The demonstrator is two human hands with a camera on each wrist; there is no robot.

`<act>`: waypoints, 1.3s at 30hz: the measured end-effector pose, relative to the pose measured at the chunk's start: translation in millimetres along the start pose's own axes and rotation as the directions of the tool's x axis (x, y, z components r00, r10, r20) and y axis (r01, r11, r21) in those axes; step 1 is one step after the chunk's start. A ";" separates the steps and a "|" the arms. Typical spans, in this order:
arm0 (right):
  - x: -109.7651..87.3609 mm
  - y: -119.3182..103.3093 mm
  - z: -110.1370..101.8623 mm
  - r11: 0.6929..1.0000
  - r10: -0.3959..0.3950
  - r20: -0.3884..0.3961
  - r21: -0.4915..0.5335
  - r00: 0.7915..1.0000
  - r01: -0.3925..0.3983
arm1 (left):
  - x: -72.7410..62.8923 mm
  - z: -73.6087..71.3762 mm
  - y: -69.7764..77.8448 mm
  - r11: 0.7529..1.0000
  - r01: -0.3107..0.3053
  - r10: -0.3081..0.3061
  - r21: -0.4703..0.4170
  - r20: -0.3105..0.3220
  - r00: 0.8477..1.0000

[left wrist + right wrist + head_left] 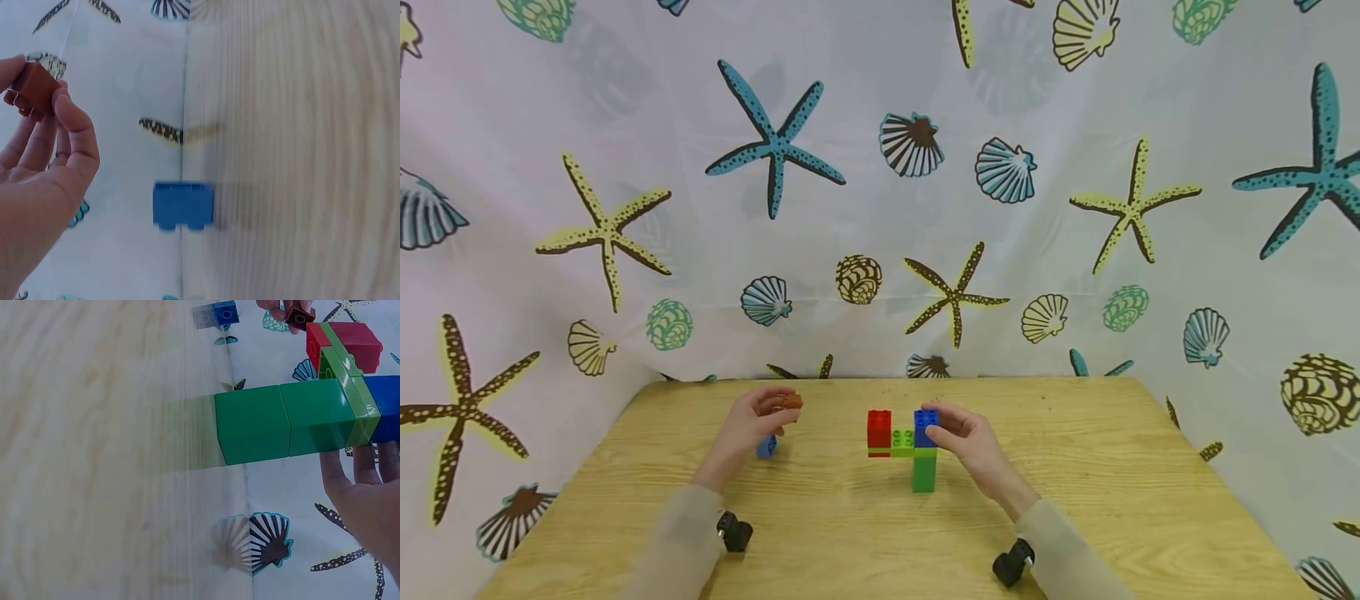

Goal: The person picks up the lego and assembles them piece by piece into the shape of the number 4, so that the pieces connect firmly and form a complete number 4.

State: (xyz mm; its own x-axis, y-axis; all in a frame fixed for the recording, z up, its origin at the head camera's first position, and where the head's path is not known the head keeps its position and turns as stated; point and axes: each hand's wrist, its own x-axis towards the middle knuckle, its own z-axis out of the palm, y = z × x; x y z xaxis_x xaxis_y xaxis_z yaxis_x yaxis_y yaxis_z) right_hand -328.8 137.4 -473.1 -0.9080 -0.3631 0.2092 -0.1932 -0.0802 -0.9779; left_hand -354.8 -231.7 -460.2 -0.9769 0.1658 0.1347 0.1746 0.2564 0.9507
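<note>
My left hand (751,423) pinches a reddish-brown toy brick (39,90) between thumb and fingers, raised over the table. Below it, a loose blue brick (767,447) lies on its side, studs facing sideways. At the centre stands a structure of bricks: two green bricks (281,422) stacked as a column, with a long lime-green piece (356,394) across the top. On this piece sit a blue brick (927,419) above the column and a red brick (879,427) at the overhanging left end. Thumb and fingers of my right hand (970,437) grip that upper blue brick.
Everything stands on a wooden table (820,533). Behind it and at both sides hangs a white cloth (850,217) printed with starfish and shells. A small black camera is strapped to each wrist.
</note>
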 end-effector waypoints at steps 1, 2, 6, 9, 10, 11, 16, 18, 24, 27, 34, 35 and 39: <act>0.1 -0.5 0.3 1.000 0.003 0.000 0.001 1.000 -0.003 | 0.9 4.5 1.8 1.000 -0.010 0.010 -0.004 -0.004 1.000; 0.3 -0.3 0.5 1.000 0.001 0.004 0.003 1.000 -0.001 | 1.8 9.3 3.5 1.000 -0.022 0.022 -0.009 -0.006 1.000; 0.3 -0.4 1.5 1.000 0.011 0.010 0.018 1.000 -0.011 | 4.3 28.4 9.7 0.998 -0.055 0.055 -0.019 -0.018 0.998; -0.1 -0.3 1.7 1.000 0.013 0.004 0.021 1.000 -0.014 | 5.6 43.3 16.5 0.997 -0.058 0.057 -0.055 -0.030 0.998; -0.2 -0.2 1.6 1.000 0.011 0.001 0.022 1.000 -0.011 | 5.8 48.1 19.3 0.995 -0.057 0.054 -0.077 -0.034 0.998; -0.2 -0.1 1.6 1.000 0.009 -0.001 0.023 1.000 -0.009 | 6.2 52.7 21.8 0.993 -0.054 0.050 -0.101 -0.041 0.998; -0.1 0.6 1.7 1.000 0.005 -0.013 0.028 1.000 -0.005 | 5.6 70.9 33.0 0.982 -0.052 0.040 -0.181 -0.073 0.997; 0.3 1.3 2.1 1.000 0.008 -0.019 0.027 1.000 -0.007 | 5.5 77.3 35.9 0.979 -0.064 0.044 -0.191 -0.106 0.993; 1.4 3.5 3.7 0.999 0.038 -0.037 0.034 0.999 -0.036 | 2.8 95.9 42.7 0.975 -0.132 0.093 -0.178 -0.214 0.972; 1.0 3.8 4.1 0.998 0.048 -0.047 0.036 0.998 -0.046 | 0.0 103.1 48.1 0.979 -0.147 0.116 -0.143 -0.206 0.972; -0.4 3.5 5.2 0.998 0.053 -0.061 0.037 0.997 -0.050 | -1.4 113.9 58.2 0.980 -0.180 0.172 -0.082 -0.089 0.981; -0.5 3.7 5.4 0.998 0.054 -0.061 0.037 0.997 -0.052 | -1.3 115.6 59.2 0.979 -0.193 0.188 -0.065 -0.069 0.980; -0.9 3.9 6.3 0.998 0.050 -0.058 0.040 0.997 -0.048 | -0.7 122.9 63.1 0.961 -0.275 0.276 0.029 -0.005 0.961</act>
State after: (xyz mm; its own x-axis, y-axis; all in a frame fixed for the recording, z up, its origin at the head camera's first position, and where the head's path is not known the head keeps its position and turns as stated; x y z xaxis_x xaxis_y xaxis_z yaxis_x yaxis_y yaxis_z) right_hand -326.4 131.6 -477.1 -0.9364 -0.3124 0.1596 -0.1348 -0.0996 -0.9859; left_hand -328.0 -98.7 -434.6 -0.8916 0.2256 0.3927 0.4402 0.2282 0.8684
